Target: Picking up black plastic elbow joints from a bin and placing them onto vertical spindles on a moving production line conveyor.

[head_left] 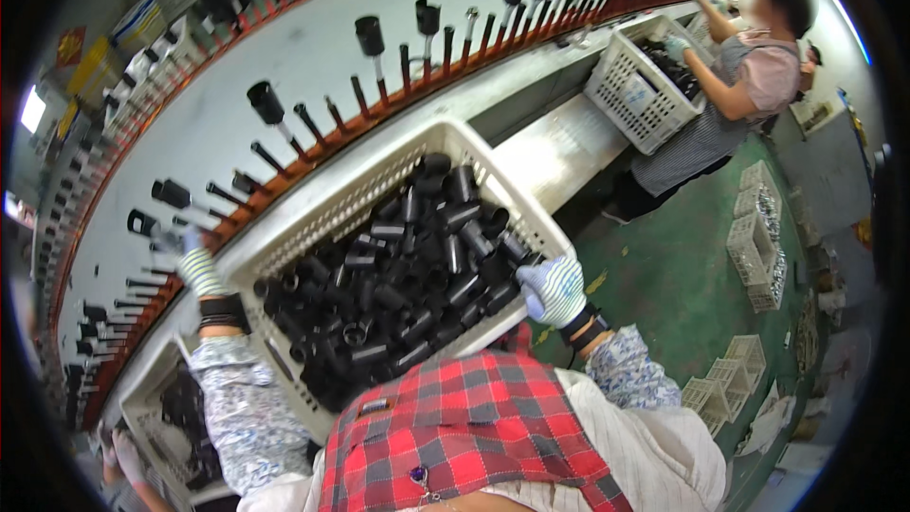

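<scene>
Single head-worn fisheye, looking steeply down and forward from just above the chest. Close on the white crate of black tubes (398,275); farther off, the curving conveyor of pegs (313,123). Rim bent and dark, so edges perhaps unreliable.

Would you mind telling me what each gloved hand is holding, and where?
Right hand rests on the white basket rim; left hand reaches toward the rack pegs, hold unclear.

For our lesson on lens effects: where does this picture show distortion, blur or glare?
Head view: the conveyor rail bows into an arc and black corners ring the frame; the left hand is motion-blurred; bright lights flare at the left and right rim.
</scene>
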